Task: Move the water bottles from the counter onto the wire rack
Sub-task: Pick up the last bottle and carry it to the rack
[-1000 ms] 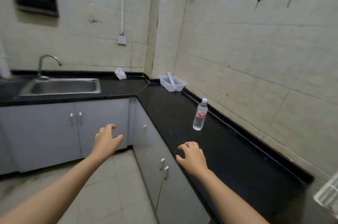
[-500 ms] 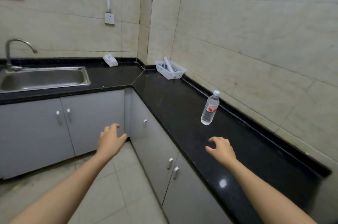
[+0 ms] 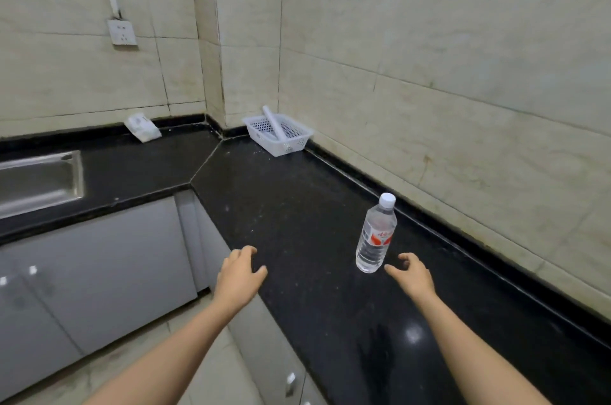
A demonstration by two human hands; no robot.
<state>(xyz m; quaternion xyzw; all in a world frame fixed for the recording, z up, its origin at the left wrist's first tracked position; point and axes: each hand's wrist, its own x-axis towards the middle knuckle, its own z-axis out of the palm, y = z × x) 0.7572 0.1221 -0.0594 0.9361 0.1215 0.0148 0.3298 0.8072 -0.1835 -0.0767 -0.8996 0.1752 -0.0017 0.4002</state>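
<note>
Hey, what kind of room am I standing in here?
Most likely a small kitchen: a steel sink set into a black counter, grey cupboards below, and tiled walls.

Light is even, diffuse and rather dim; its source is not in view. A small white glare spot sits on the glossy black counter, nearer the camera than the water bottle, with a dull dark reflection just left of it. The bottle is sharp. Far left of it, the cabinet handles are smeared. Wall tile seams above it bow with wide-angle distortion.
</note>
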